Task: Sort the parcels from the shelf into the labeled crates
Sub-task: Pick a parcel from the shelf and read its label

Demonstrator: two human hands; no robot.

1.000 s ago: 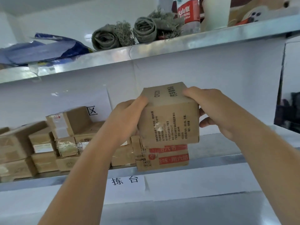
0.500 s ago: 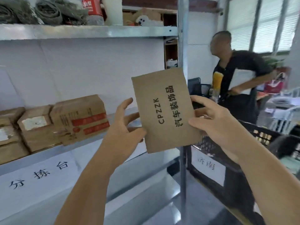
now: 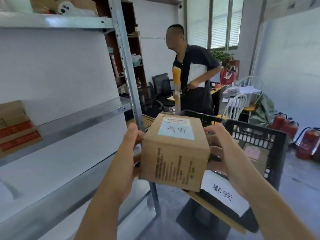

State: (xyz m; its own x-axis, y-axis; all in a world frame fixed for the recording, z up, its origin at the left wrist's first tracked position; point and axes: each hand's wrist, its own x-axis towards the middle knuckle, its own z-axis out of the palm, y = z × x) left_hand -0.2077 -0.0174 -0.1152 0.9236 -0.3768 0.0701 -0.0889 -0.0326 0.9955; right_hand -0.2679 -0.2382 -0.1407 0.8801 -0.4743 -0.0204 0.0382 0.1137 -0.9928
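Since a moment ago, both hands have carried the cardboard parcel point(image 3: 174, 153) away from the metal shelf point(image 3: 72, 116) and turned it, so a pale blue-and-white sticker point(image 3: 175, 129) now faces up. That sticker has scribbled writing too blurry to read. Dark printed lines run down the front side, also too blurry. The left hand point(image 3: 129, 153) grips the parcel's left side with its thumb on the top edge. The right hand point(image 3: 220, 148) grips the right side, fingers curled round behind. The parcel is in the air, just in front of a black plastic crate point(image 3: 270, 144). A white paper label point(image 3: 223, 193) on that crate reads "泰安". 1 brown box with red tape point(image 3: 16, 129) sits on the shelf at left. A person in a black shirt point(image 3: 195, 73) stands behind.
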